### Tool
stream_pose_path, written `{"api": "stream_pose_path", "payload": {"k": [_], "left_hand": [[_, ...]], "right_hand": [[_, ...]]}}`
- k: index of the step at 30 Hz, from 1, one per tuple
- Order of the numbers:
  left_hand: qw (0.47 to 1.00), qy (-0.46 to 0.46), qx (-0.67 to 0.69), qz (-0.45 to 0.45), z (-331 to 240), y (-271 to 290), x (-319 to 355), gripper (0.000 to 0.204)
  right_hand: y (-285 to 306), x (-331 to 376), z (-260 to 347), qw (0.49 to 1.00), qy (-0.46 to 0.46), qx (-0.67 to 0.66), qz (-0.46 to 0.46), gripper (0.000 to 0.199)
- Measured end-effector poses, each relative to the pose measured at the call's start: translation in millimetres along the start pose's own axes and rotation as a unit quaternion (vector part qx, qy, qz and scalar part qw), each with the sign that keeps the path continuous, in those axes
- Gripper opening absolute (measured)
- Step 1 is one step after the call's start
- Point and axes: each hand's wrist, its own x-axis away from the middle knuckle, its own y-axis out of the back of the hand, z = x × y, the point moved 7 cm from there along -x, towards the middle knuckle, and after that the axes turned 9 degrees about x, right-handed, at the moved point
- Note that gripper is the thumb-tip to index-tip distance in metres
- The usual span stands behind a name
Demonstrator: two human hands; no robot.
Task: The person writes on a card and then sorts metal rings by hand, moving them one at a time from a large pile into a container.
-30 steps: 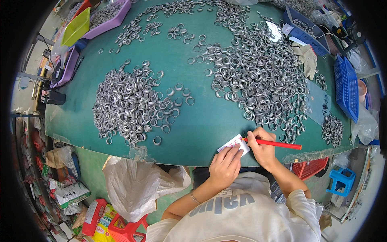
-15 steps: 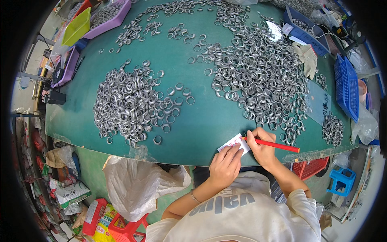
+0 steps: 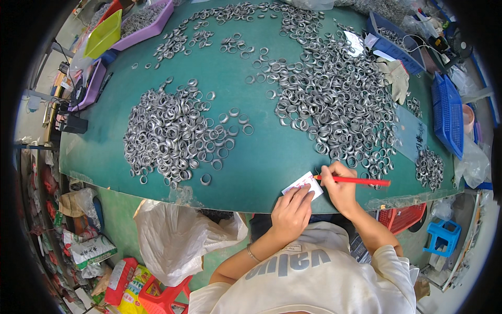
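Observation:
On the near edge of the green table lies a small white slip of paper [image 3: 317, 189] with red writing on it. My left hand [image 3: 291, 214] rests over its lower part, fingers lying on the paper and hiding some of it. A red pencil [image 3: 363, 181] is gripped between the thumb and fingers of my right hand [image 3: 340, 192]. The pencil slants almost level, its tip at the upper right edge of the slip. Beyond my right hand spreads a large heap of grey metal rings [image 3: 345, 99]. A second heap of rings [image 3: 167, 133] lies to the left.
A small ring pile [image 3: 430, 168] sits at the right beside a clear sheet [image 3: 410, 133]. Blue baskets [image 3: 448, 115] and a work glove [image 3: 395, 78] line the right side. Purple and yellow-green bins [image 3: 103, 34] stand far left. A white sack [image 3: 172, 243] hangs below the front edge.
The pencil's tip has shifted slightly, and my right hand has moved a little with it. My left hand stays on the slip. The whole view has tilted slightly.

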Motion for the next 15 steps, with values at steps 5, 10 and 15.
{"api": "stream_pose_path", "payload": {"k": [5,10,15], "left_hand": [[1.000,-0.009,-0.004,-0.002,-1,-3,2,0.028],[0.998,0.010,0.047,-0.036,-3,9,1,0.034],[0.987,0.143,-0.066,0.011,7,22,-7,0.060]], "right_hand": [[2,1,-19,0.992,-0.084,-0.091,0.003,0.028],[7,2,-18,0.976,-0.106,-0.190,0.014,0.027],[25,16,-15,0.962,-0.140,-0.234,0.035,0.025]]}}
